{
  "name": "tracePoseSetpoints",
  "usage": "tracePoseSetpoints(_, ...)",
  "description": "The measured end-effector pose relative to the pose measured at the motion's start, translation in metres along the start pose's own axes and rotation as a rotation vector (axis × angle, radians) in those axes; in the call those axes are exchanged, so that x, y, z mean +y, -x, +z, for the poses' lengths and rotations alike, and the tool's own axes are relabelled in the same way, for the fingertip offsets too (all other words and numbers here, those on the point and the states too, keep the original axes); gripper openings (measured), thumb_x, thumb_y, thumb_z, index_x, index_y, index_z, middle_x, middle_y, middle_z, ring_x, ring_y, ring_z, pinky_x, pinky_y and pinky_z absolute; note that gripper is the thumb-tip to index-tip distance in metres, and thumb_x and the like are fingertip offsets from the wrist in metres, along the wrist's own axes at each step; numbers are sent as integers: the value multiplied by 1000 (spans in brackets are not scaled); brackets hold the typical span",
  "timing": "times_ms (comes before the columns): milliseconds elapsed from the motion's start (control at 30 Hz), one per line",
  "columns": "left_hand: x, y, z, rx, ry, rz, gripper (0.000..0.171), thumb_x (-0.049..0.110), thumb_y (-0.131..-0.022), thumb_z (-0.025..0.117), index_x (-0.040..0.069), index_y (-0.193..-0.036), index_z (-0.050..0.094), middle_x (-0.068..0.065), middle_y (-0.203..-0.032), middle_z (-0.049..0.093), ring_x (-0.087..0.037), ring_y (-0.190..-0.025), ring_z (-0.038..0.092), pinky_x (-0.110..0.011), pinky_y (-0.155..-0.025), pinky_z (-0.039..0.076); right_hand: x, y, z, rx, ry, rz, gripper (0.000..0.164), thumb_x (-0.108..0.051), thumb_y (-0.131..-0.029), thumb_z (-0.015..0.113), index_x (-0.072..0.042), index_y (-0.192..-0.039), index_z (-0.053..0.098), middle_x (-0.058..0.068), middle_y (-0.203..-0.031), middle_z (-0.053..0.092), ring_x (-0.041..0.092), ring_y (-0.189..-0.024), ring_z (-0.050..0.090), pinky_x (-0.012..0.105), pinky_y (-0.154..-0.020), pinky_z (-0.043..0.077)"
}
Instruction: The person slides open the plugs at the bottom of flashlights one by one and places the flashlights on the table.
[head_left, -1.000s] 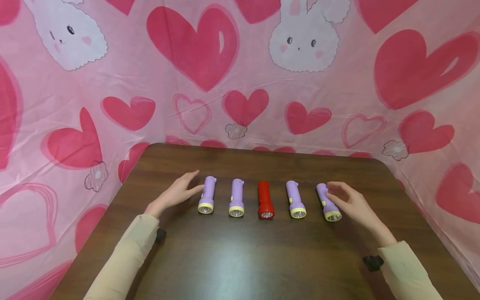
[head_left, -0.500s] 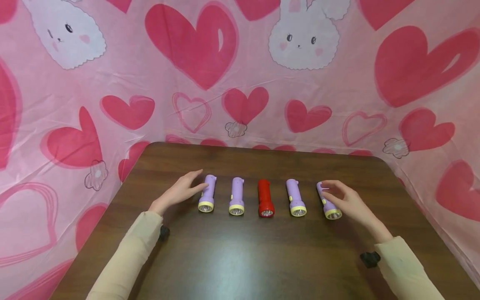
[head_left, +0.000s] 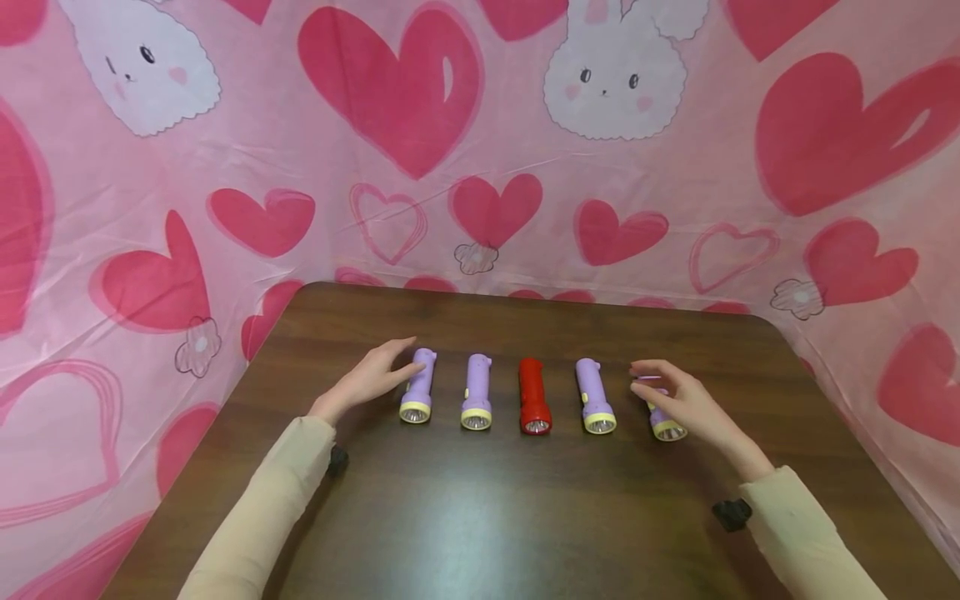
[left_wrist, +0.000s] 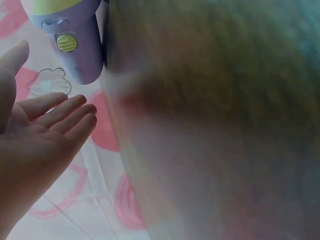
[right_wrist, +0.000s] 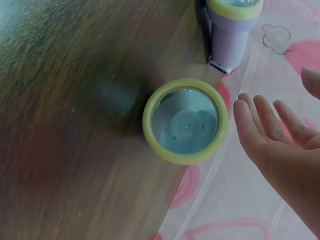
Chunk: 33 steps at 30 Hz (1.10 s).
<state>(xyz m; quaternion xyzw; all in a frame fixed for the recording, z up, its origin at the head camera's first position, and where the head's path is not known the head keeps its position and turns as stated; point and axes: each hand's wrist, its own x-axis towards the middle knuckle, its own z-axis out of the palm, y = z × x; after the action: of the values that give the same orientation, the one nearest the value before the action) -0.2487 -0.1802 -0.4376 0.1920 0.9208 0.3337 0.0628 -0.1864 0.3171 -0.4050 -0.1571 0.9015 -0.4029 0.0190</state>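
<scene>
A row of flashlights lies on the brown table, lens ends toward me. My left hand (head_left: 367, 379) hovers by the leftmost purple flashlight (head_left: 417, 400), fingers extended, thumb over its body; in the left wrist view that flashlight (left_wrist: 82, 47) is apart from the fingers. Beside it lie another purple flashlight (head_left: 477, 392), a red flashlight (head_left: 534, 396) and a third purple one (head_left: 594, 396). Over the rightmost purple flashlight (head_left: 666, 427) is my right hand (head_left: 690, 404), fingers loosely extended, hiding its upper part. The right wrist view shows its yellow-rimmed lens (right_wrist: 186, 159) and relaxed fingers gripping nothing.
The wooden table (head_left: 450, 517) has rounded far corners. Behind and on both sides hangs a pink cloth (head_left: 510, 125) printed with hearts and rabbits. Black devices sit at both wrists, such as the right wrist device (head_left: 731, 514).
My left hand has shifted slightly right, its thumb now farther over the leftmost flashlight. My right hand has moved left, covering more of the rightmost one. The flashlights stay in place.
</scene>
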Motion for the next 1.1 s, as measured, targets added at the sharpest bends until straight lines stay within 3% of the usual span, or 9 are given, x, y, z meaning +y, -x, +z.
tracePoseSetpoints(233,0,-5,1,8,-26,34,68,36,-97,61,-5,-147,40,-25,-150,45,-42,-140,43,-58,-115,35,-1,-6,4,-12,-9,-3,41,-21,-99,61,-2,-134,53,23,-134,60,-14,-106,55,5,-88,45)
tracePoseSetpoints(767,-2,-9,5,-2,-2,27,65,35,-98,60,-4,-146,42,-25,-149,47,-40,-139,45,-57,-115,36,-9,-17,12,-79,-43,-5,43,-23,-99,61,-2,-135,53,21,-137,59,-3,-108,60,11,-87,49)
tracePoseSetpoints(1100,2,-11,6,-32,4,22,64,33,-98,60,-4,-147,42,-25,-150,46,-41,-140,44,-56,-115,36,-12,-24,20,-94,-44,-44,42,-20,-99,61,2,-133,54,22,-132,62,-7,-104,60,13,-87,50)
